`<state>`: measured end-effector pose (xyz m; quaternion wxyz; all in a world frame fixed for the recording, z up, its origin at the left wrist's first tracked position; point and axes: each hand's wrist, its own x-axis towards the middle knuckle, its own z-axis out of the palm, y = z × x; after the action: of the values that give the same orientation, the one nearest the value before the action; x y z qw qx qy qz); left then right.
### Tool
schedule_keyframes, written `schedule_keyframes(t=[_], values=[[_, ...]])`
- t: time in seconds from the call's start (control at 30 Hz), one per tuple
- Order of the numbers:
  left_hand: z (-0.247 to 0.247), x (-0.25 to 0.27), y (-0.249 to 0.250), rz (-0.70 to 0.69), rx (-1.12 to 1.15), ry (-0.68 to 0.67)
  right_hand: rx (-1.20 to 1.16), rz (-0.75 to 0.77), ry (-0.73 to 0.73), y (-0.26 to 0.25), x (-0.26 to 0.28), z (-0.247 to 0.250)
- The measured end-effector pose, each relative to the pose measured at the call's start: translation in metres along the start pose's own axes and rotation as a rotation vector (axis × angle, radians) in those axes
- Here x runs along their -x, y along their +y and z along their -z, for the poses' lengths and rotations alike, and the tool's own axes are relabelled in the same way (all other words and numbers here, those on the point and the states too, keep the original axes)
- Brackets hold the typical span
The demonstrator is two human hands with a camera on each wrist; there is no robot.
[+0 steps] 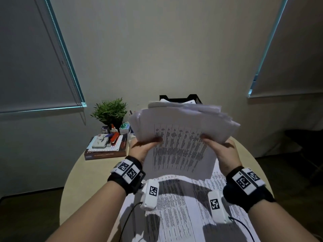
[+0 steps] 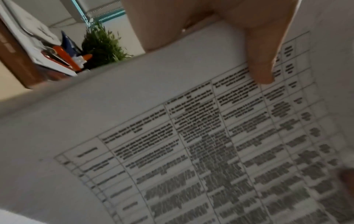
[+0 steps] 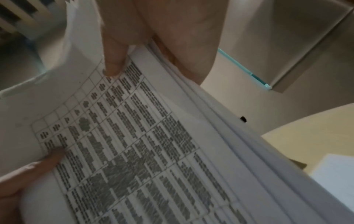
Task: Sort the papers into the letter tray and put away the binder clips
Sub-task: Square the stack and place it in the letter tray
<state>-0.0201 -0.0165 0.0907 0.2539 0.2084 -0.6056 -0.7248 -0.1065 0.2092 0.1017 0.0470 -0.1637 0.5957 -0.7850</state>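
Observation:
I hold a thick stack of printed papers [image 1: 181,137] up above the round table, tilted toward me. My left hand [image 1: 145,145] grips its left edge, thumb [image 2: 262,60] on the top sheet [image 2: 191,136]. My right hand [image 1: 222,151] grips the right edge, thumb [image 3: 114,60] pressed on the printed table [image 3: 134,136], with the stacked sheet edges showing beside it. More printed papers [image 1: 183,206] lie flat on the table below my wrists. The black letter tray [image 1: 180,98] stands behind the held stack, mostly hidden, with paper in it. No binder clips show.
A potted green plant [image 1: 110,110] stands at the back left. In front of it sits a pile of books [image 1: 106,151] with a stapler, glue bottle and small boxes on top. The round beige table [image 1: 83,180] ends in a curved edge at left and right.

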Motion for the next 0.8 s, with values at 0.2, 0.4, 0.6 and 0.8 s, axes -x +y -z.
schedule_keyframes(t=[0.2, 0.4, 0.6, 0.8], values=[[0.011, 0.013, -0.04, 0.2, -0.007, -0.02, 0.109, -0.221, -0.069, 0.052, 0.027, 0.003], [0.002, 0.003, -0.017, 0.087, 0.108, 0.06, 0.025, -0.119, -0.018, 0.026, 0.013, -0.013], [0.003, 0.005, -0.016, 0.05, 0.002, 0.007, 0.132, -0.108, 0.026, 0.026, 0.001, -0.009], [0.0, 0.004, -0.019, -0.014, -0.041, -0.07, 0.105, 0.012, 0.066, 0.011, -0.001, -0.014]])
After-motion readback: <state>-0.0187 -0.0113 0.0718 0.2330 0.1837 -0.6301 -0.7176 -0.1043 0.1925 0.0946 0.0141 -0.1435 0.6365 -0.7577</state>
